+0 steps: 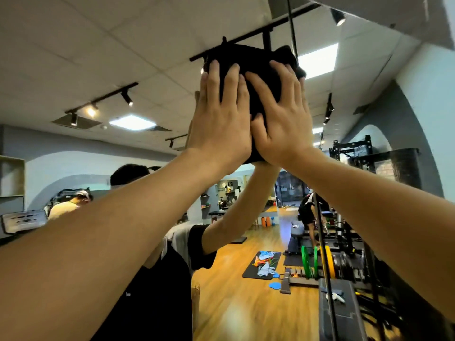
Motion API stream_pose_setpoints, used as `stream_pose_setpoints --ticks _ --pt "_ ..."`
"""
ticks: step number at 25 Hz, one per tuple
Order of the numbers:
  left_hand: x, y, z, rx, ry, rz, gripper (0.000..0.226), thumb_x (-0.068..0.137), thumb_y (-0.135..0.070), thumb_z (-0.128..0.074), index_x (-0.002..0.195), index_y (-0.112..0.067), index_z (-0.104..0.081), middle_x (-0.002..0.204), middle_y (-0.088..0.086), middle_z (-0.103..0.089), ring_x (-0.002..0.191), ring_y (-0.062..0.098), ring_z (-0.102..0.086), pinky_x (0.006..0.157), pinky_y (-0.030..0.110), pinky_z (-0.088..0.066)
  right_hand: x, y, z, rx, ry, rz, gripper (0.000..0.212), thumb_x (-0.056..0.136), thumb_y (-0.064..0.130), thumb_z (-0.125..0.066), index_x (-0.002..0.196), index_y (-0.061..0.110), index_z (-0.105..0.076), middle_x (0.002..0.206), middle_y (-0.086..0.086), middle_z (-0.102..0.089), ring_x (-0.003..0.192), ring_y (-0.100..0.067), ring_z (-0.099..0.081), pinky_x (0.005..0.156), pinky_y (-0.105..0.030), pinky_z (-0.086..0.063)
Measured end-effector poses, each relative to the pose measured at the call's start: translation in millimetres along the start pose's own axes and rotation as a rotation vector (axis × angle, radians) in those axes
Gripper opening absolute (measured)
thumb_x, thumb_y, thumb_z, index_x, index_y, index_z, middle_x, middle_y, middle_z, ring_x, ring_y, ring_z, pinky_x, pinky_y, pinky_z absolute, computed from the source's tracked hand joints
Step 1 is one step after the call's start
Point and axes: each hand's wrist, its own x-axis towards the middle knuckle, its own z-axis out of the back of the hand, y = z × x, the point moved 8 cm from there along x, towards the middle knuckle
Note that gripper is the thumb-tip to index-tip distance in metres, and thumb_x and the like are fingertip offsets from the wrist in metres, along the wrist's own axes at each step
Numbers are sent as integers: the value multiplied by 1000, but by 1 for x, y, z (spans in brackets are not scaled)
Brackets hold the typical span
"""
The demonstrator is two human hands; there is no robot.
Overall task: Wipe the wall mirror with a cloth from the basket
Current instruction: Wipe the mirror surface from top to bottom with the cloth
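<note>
I am pressing the soft black folded cloth at 12 o'clock against the large wall mirror, left hand and right hand flat, fingers spread; limp fabric, likely needing broad palm contact.

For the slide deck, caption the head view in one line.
Left hand and right hand press a black cloth flat, high against the wall mirror reflecting a gym.

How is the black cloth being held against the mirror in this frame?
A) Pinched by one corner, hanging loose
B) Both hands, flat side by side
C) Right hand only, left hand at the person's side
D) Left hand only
B: the left hand and right hand both press the black cloth flat against the mirror, fingers spread.
</note>
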Motion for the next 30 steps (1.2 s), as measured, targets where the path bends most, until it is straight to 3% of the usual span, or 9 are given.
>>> stream_pose_setpoints --ticks 6,13,21,30 --pt "21 -50 -22 -9 -11 15 70 104 -45 -30 154 3 -25 162 19 -22 151 43 -13 123 55 -20 -11 -57 4 18 0 -6 66 88 38 -43 152 22 -48 159 -18 -36 150 -41 -29 120 -61 -27" --pt "10 -54 -18 38 -15 6 69 103 -43 -30 152 5 -27 159 22 -26 149 44 -19 123 53 -22 -22 -57 5 43 -3 -3 66 87 37 -48 150 19 -51 156 -21 -38 148 -43 -31 117 -61 -32" --pt "-56 -84 -22 16 13 4 67 105 -41 -29 152 6 -27 160 22 -27 150 45 -19 122 55 -21 -92 -48 18 53 38 -5 67 87 36 -47 151 17 -50 157 -24 -36 150 -47 -26 122 -62 -21" --pt "-71 -74 -17 54 -4 23 63 106 -39 -26 154 2 -28 159 19 -29 150 42 -22 125 53 -13 -98 -27 19 29 36 -5 66 90 36 -45 154 20 -48 161 -24 -32 152 -48 -22 123 -63 -17"
